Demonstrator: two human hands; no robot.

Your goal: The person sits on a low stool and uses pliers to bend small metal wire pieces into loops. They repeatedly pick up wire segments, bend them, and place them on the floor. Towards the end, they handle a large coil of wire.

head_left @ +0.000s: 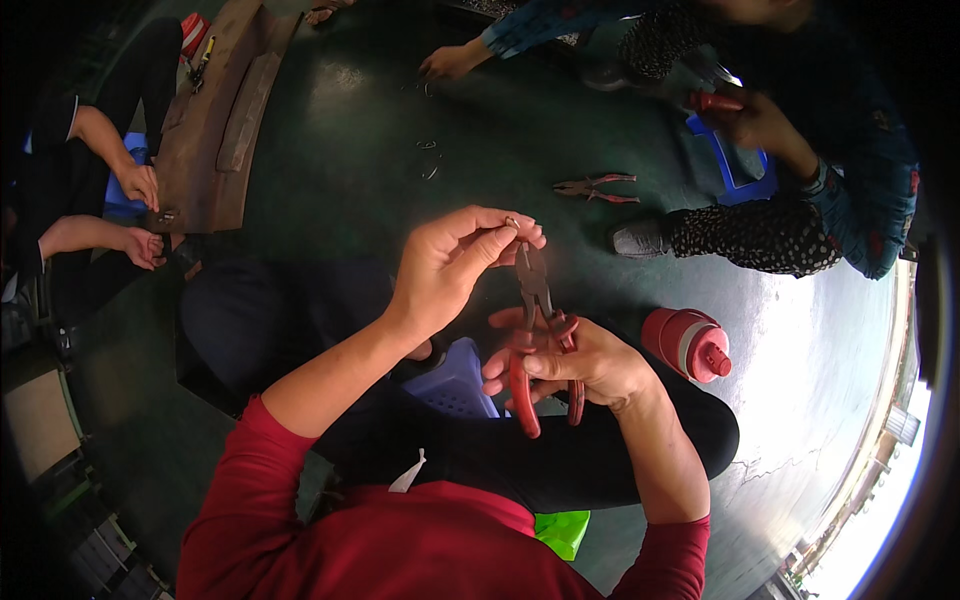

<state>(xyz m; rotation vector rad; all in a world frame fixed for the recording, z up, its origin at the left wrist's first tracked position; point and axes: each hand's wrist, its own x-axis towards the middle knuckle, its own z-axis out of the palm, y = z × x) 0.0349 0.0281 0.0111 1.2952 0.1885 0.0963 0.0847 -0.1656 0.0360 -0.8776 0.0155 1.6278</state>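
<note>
My left hand (440, 265) pinches a small piece of bent metal wire (512, 222), perhaps a ring, between thumb and fingers. Below those fingertips, my right hand (605, 365) grips pliers (534, 280) with dark jaws and red handles. The jaws point up at the left fingers. Whether they touch the small piece I cannot tell. The handles stand somewhat apart, with my right thumb lying across them.
A second pair of pliers (597, 188) lies on the dark green floor, beyond a red jug (688, 345). Small wire pieces (428, 145) lie farther off. One person's hand (455, 62) reaches down ahead; another person's hands (140, 185) work by a brown metal beam (205, 130).
</note>
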